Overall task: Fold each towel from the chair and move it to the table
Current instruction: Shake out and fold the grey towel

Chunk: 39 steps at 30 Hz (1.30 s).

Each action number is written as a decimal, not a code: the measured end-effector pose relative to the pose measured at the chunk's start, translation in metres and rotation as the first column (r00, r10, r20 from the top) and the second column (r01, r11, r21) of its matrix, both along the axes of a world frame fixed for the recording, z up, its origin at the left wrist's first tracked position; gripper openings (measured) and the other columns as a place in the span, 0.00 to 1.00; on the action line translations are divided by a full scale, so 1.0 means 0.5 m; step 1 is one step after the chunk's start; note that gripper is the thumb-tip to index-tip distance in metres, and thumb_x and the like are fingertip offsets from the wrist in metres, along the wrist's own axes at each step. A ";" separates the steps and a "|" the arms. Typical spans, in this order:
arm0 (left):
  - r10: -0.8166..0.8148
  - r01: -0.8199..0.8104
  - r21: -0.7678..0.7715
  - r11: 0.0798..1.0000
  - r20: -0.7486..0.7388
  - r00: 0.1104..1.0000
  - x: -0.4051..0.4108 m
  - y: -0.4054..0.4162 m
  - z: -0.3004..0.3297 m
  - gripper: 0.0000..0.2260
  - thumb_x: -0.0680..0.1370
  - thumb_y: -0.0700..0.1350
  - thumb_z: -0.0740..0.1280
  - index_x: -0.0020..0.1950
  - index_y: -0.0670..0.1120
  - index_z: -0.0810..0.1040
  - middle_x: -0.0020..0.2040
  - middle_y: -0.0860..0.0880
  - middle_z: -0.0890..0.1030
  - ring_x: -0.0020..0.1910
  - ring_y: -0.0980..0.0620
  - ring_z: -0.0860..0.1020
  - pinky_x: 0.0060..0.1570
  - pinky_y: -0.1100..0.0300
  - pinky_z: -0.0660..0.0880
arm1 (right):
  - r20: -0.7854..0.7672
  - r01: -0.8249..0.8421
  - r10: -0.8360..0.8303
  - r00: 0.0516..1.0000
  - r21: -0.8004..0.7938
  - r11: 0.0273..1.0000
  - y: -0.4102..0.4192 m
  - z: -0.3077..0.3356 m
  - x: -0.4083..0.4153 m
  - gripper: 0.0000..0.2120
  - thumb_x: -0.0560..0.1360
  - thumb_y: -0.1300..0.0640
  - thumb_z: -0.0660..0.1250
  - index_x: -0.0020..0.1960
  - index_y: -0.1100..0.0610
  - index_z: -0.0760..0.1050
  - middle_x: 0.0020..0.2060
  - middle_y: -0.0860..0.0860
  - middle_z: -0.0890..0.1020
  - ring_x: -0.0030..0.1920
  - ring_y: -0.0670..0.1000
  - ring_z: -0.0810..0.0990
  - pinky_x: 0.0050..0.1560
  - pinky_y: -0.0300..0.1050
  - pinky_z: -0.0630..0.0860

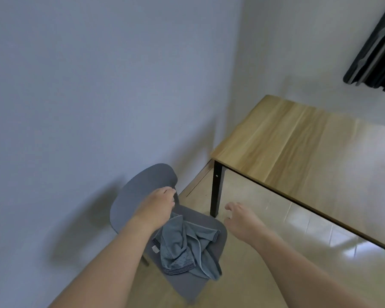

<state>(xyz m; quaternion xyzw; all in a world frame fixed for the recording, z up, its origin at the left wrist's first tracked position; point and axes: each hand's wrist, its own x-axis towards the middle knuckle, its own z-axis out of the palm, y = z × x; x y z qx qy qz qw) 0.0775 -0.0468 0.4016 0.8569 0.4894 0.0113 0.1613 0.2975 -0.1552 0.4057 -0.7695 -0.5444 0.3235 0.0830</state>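
Left hand (158, 206): fingers curled down above the chair seat, grip cannot be told | Right hand (239, 215): open, empty, beside the chair (129, 203) | Towel (187, 245): crumpled, grey-blue, on the seat | Table (298, 150): wooden, at right, near the chair

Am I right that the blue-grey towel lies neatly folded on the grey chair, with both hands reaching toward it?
Not quite. The head view shows the towel lying crumpled in a loose heap on the grey chair, not neatly folded. The rest holds: the left hand and the right hand both reach toward it, empty.
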 end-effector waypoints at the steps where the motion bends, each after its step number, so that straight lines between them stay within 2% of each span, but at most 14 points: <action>1: -0.004 0.003 -0.047 0.999 -0.012 1.000 -0.006 0.022 -0.049 0.17 0.82 0.43 0.57 0.71 0.43 0.68 0.71 0.46 0.69 0.69 0.48 0.68 0.67 0.54 0.66 | 0.000 0.005 -0.005 1.000 -0.035 0.999 0.014 -0.052 -0.010 0.21 0.79 0.59 0.57 0.71 0.57 0.64 0.67 0.53 0.70 0.66 0.53 0.70 0.64 0.43 0.67; 4: 0.029 -0.030 -0.142 0.989 -0.006 1.000 -0.013 0.078 -0.237 0.15 0.81 0.43 0.57 0.67 0.47 0.71 0.66 0.49 0.73 0.60 0.49 0.74 0.59 0.53 0.73 | 0.013 -0.002 0.003 1.000 -0.106 0.994 0.068 -0.234 -0.036 0.18 0.78 0.59 0.57 0.67 0.57 0.68 0.62 0.53 0.73 0.63 0.54 0.72 0.61 0.44 0.69; 7: 0.014 -0.012 -0.357 0.934 0.004 1.000 -0.006 0.077 -0.461 0.14 0.81 0.42 0.58 0.65 0.49 0.73 0.64 0.50 0.75 0.56 0.50 0.76 0.53 0.56 0.74 | -0.011 -0.079 0.079 0.997 -0.159 0.984 0.106 -0.446 -0.064 0.07 0.76 0.59 0.57 0.51 0.57 0.72 0.53 0.54 0.75 0.55 0.56 0.75 0.50 0.45 0.72; 9: -0.054 0.052 -0.466 0.884 0.009 0.999 -0.003 0.065 -0.607 0.12 0.80 0.43 0.58 0.61 0.49 0.76 0.60 0.50 0.78 0.53 0.51 0.77 0.51 0.57 0.75 | -0.004 -0.178 0.179 0.984 -0.163 0.971 0.117 -0.575 -0.082 0.05 0.76 0.57 0.58 0.49 0.56 0.71 0.52 0.54 0.75 0.54 0.55 0.74 0.52 0.45 0.71; 12: 0.037 0.011 -0.544 0.839 0.076 0.996 -0.020 0.071 -0.773 0.10 0.79 0.42 0.60 0.50 0.51 0.80 0.52 0.52 0.82 0.50 0.54 0.78 0.51 0.60 0.75 | 0.066 -0.303 0.306 0.950 -0.046 0.952 0.112 -0.745 -0.112 0.16 0.77 0.54 0.61 0.63 0.56 0.69 0.60 0.53 0.73 0.60 0.55 0.72 0.60 0.47 0.70; 15: 0.252 -0.064 -0.658 0.750 0.195 0.948 -0.048 0.102 -0.867 0.10 0.76 0.35 0.61 0.43 0.47 0.79 0.41 0.51 0.81 0.40 0.54 0.78 0.42 0.62 0.76 | 0.182 -0.505 0.480 0.858 0.134 0.853 0.087 -0.868 -0.143 0.12 0.75 0.55 0.61 0.58 0.54 0.73 0.55 0.52 0.75 0.56 0.55 0.75 0.56 0.50 0.72; 18: 0.290 0.000 -0.669 0.743 0.323 0.901 -0.067 0.125 -0.910 0.12 0.74 0.29 0.58 0.38 0.42 0.76 0.37 0.46 0.79 0.37 0.51 0.76 0.39 0.59 0.74 | 0.380 -0.637 0.526 0.761 0.282 0.717 0.079 -0.943 -0.146 0.11 0.72 0.56 0.60 0.52 0.53 0.77 0.51 0.50 0.78 0.50 0.54 0.77 0.51 0.50 0.76; 22: 0.086 0.204 -0.617 0.760 0.407 0.909 -0.090 0.124 -0.932 0.11 0.64 0.32 0.59 0.30 0.48 0.73 0.38 0.46 0.75 0.40 0.48 0.71 0.40 0.55 0.67 | 0.527 -0.741 0.536 0.660 0.338 0.580 0.080 -0.968 -0.139 0.14 0.71 0.58 0.57 0.52 0.52 0.77 0.51 0.48 0.79 0.50 0.53 0.77 0.51 0.47 0.75; 24: -0.100 0.317 -0.622 0.716 0.359 0.928 -0.104 0.111 -0.924 0.10 0.59 0.36 0.60 0.33 0.50 0.75 0.47 0.50 0.73 0.45 0.49 0.71 0.42 0.57 0.69 | 0.552 -0.764 0.543 0.633 0.330 0.555 0.072 -0.971 -0.140 0.16 0.69 0.57 0.57 0.52 0.52 0.78 0.51 0.49 0.79 0.51 0.53 0.77 0.53 0.48 0.75; 26: -0.246 0.353 -0.658 0.666 0.253 0.936 -0.116 0.094 -0.916 0.11 0.62 0.40 0.65 0.42 0.52 0.77 0.61 0.54 0.66 0.59 0.52 0.68 0.54 0.58 0.69 | 0.568 -0.744 0.504 0.650 0.340 0.575 0.063 -0.980 -0.141 0.17 0.67 0.54 0.58 0.53 0.53 0.77 0.51 0.50 0.79 0.51 0.52 0.76 0.55 0.45 0.73; 28: -0.400 0.364 -0.589 0.722 0.074 0.914 -0.127 0.072 -0.918 0.14 0.66 0.50 0.70 0.50 0.57 0.75 0.67 0.58 0.58 0.66 0.56 0.58 0.63 0.60 0.58 | 0.586 -0.710 0.450 0.673 0.343 0.615 0.059 -0.986 -0.147 0.15 0.68 0.51 0.59 0.52 0.53 0.77 0.50 0.49 0.79 0.49 0.52 0.76 0.55 0.45 0.72; 30: -0.435 0.390 -0.367 0.845 -0.044 0.900 -0.136 0.044 -0.931 0.15 0.68 0.56 0.71 0.52 0.58 0.72 0.66 0.58 0.56 0.65 0.57 0.55 0.62 0.60 0.55 | 0.607 -0.678 0.392 0.691 0.357 0.642 0.057 -0.986 -0.158 0.13 0.73 0.50 0.57 0.50 0.53 0.77 0.48 0.50 0.79 0.49 0.53 0.77 0.55 0.47 0.74; 34: -0.345 0.343 0.133 0.930 -0.006 0.939 -0.147 -0.016 -0.941 0.09 0.73 0.55 0.64 0.47 0.51 0.73 0.63 0.52 0.69 0.62 0.49 0.67 0.61 0.56 0.67 | 0.435 -0.451 0.250 0.865 0.454 0.768 0.040 -0.926 -0.199 0.10 0.80 0.55 0.58 0.53 0.57 0.77 0.50 0.52 0.79 0.54 0.54 0.75 0.56 0.46 0.69; 39: -0.124 0.030 0.332 0.943 0.264 0.957 -0.185 -0.025 -0.814 0.07 0.76 0.41 0.58 0.40 0.45 0.73 0.42 0.45 0.76 0.42 0.42 0.75 0.40 0.51 0.72 | 0.157 -0.102 0.003 0.988 0.624 0.774 -0.005 -0.740 -0.211 0.09 0.79 0.59 0.59 0.46 0.51 0.77 0.41 0.47 0.80 0.43 0.49 0.77 0.42 0.42 0.73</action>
